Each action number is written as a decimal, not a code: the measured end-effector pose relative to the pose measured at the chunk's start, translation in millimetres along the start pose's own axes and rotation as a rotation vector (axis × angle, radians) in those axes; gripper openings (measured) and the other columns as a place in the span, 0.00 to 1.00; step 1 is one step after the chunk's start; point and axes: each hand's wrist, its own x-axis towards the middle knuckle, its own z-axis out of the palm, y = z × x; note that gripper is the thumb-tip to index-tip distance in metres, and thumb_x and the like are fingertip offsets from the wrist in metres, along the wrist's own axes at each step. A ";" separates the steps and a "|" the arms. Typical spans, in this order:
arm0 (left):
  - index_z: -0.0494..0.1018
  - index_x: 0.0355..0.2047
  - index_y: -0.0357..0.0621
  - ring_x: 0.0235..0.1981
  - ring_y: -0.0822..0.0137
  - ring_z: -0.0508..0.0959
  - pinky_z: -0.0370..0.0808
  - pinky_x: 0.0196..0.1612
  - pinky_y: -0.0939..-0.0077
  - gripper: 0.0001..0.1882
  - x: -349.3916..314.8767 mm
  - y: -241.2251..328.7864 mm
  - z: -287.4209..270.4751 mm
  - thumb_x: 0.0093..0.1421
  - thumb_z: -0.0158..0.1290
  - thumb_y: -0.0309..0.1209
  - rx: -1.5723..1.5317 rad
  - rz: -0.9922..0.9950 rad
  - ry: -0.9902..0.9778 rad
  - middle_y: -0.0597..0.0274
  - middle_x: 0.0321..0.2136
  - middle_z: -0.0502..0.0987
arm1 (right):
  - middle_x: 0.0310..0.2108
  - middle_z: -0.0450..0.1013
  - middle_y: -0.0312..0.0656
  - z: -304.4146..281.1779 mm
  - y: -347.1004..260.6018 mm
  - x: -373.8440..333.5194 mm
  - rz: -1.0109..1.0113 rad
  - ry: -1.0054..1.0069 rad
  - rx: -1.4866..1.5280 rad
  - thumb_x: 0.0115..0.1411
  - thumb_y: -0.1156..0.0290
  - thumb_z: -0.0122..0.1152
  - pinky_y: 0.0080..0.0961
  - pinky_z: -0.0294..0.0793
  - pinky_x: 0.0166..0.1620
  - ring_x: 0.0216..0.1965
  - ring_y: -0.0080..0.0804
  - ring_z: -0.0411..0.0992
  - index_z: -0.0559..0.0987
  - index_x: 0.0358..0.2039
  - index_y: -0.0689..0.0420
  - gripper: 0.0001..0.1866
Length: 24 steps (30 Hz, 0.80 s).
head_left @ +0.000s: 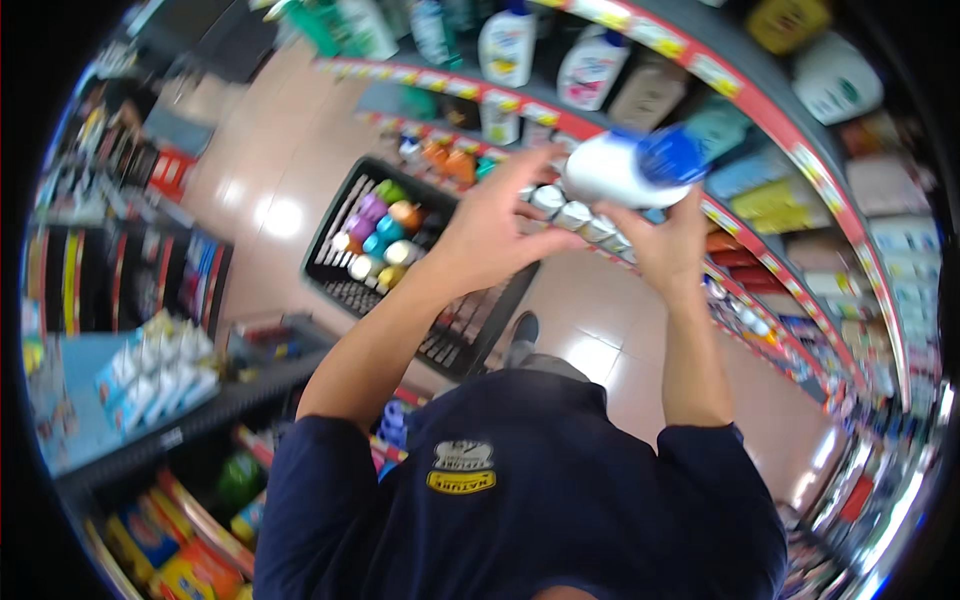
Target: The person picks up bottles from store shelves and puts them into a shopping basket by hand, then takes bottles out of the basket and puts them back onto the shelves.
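A white bottle with a blue cap (612, 168) is held up in front of the shelves, lying on its side with the cap toward the right. My right hand (668, 245) is closed round it, the thumb along its lower side and the fingers partly hidden behind the cap. Close to the bottle's left end is my left hand (490, 225), its thumb stretched out and fingers apart. Whether those fingertips touch the bottle I cannot tell. Motion blurs the bottle. On a lower shelf just beyond it stand several white-capped bottles (575, 215).
A dark shopping basket (325, 235) with several colourful bottles (385, 235) in it sits to the left of my legs. Shelves (640, 30) of bottles curve across the far and right sides. A lower display (75, 400) with boxed goods stands at the left. Tiled floor (270, 120) shows between.
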 end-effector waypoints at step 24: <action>0.73 0.49 0.48 0.47 0.48 0.75 0.72 0.51 0.63 0.27 -189.3 -300.1 -29.2 0.45 0.58 0.21 0.415 -0.781 0.304 0.48 0.46 0.73 | 0.56 0.64 0.61 272.8 182.8 -148.0 0.512 -0.742 -0.150 0.50 0.69 0.69 0.39 0.66 0.58 0.57 0.52 0.66 0.60 0.60 0.65 0.40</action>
